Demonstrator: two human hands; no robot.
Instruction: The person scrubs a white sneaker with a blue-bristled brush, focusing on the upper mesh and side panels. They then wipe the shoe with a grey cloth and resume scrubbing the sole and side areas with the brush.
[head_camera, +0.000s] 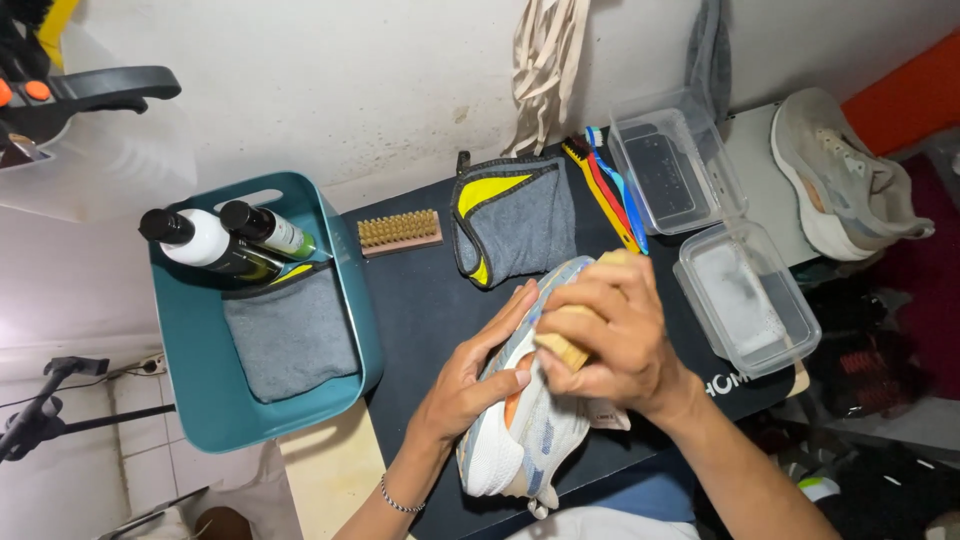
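Observation:
A white knit sneaker (530, 440) with blue and orange patches lies across a black mat (425, 300) in front of me. My left hand (475, 375) clasps its side, thumb and fingers wrapped over the upper. My right hand (610, 330) presses a wooden-backed brush (565, 348) down on the shoe's upper; the bristles are hidden under the hand.
A teal tub (190, 370) at left holds two black-capped bottles (215, 240) and a grey cloth (290, 335). On the mat lie a wooden brush (400, 231), a grey and yellow cloth (515, 225), coloured small brushes (610, 195) and two clear plastic boxes (745, 300). A second sneaker (840, 175) rests at right.

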